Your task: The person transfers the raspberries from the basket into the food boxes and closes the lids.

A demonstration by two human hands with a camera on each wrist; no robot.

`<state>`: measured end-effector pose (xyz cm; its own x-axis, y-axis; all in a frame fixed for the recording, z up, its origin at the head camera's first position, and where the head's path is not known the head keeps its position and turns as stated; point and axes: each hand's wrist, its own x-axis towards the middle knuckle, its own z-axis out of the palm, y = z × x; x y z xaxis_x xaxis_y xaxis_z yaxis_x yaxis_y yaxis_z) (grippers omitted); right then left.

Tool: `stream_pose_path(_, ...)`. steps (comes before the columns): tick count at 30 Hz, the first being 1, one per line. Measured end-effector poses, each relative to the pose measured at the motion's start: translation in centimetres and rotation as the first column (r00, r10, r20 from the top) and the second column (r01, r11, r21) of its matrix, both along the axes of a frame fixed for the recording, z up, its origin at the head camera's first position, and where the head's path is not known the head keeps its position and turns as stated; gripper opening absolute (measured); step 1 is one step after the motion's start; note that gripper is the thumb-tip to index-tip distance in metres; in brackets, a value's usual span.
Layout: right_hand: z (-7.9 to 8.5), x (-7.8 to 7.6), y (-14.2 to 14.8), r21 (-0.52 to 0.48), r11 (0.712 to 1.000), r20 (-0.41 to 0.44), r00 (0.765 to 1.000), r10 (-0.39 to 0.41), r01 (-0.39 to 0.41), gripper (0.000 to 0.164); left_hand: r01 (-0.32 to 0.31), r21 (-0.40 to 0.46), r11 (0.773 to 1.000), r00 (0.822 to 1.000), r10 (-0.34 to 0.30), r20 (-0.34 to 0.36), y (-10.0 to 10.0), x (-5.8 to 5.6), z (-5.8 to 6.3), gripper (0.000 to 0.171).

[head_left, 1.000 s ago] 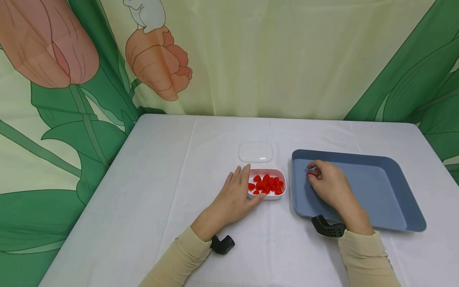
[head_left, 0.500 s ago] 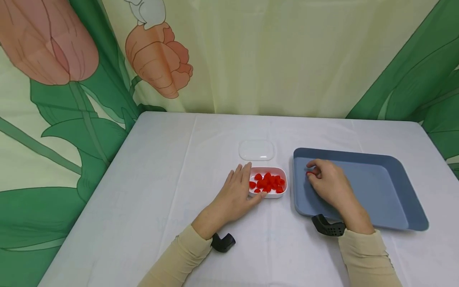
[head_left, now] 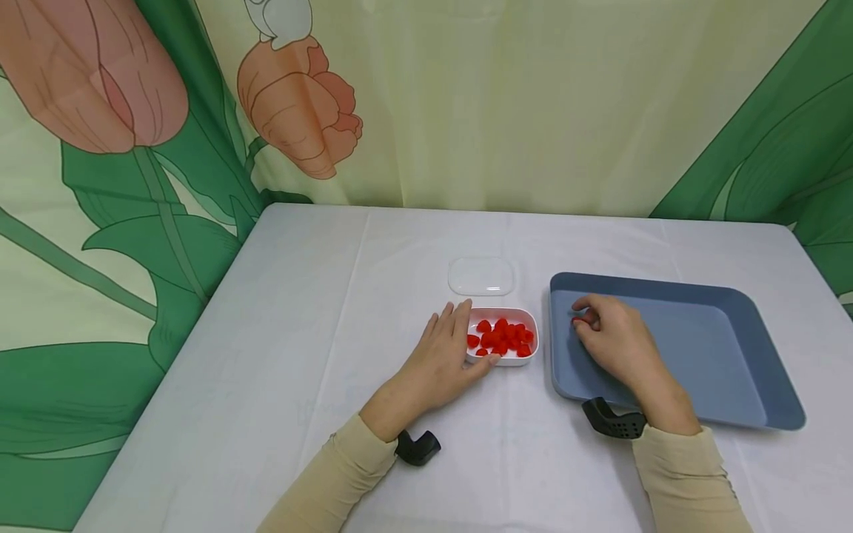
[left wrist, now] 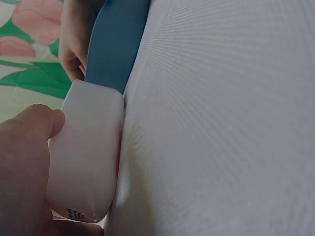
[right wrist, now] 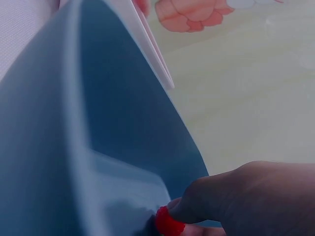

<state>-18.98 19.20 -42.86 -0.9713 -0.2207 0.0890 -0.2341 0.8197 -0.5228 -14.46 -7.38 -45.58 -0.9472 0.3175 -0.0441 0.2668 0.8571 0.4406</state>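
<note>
My left hand (head_left: 433, 363) lies against the small white box (left wrist: 88, 147), fingers extended along its left end and the thumb touching the near rim. Inside the box are several red raspberries (head_left: 503, 337), loosely heaped, as the head view shows. Over the left part of the blue-grey tray (head_left: 686, 355), my right hand (head_left: 616, 337) pinches one red, bumpy raspberry (right wrist: 168, 221) between thumb and fingertips. The right wrist view has that raspberry low over the tray floor. From the head, the curled fingers mostly hide it.
A clear lid (head_left: 481, 276) lies on the white tablecloth (head_left: 266, 355) just behind the box. The tray's raised rim stands right of the box with a narrow gap between. A printed curtain (head_left: 533, 104) hangs behind the table's far edge.
Both hands keep their places at the box and the tray. The head view has tilted slightly, so everything sits a little higher and further right in it.
</note>
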Motion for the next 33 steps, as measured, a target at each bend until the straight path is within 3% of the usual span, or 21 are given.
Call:
stream_pose_path(16, 0.2, 0.0, 0.2, -0.009, 1.000, -0.003, 1.000, -0.009, 0.009, 0.021, 0.010, -0.002, 1.000, 1.000, -0.010, -0.005, 0.1, -0.1, 0.3, 0.090)
stream_pose_path(33, 1.1, 0.7, -0.4, -0.104, 0.994, -0.116, 0.993, 0.020, -0.032, 0.020, 0.006, 0.008, 1.000, 1.000, -0.006, 0.001, 0.0, 0.1, 0.0, 0.090)
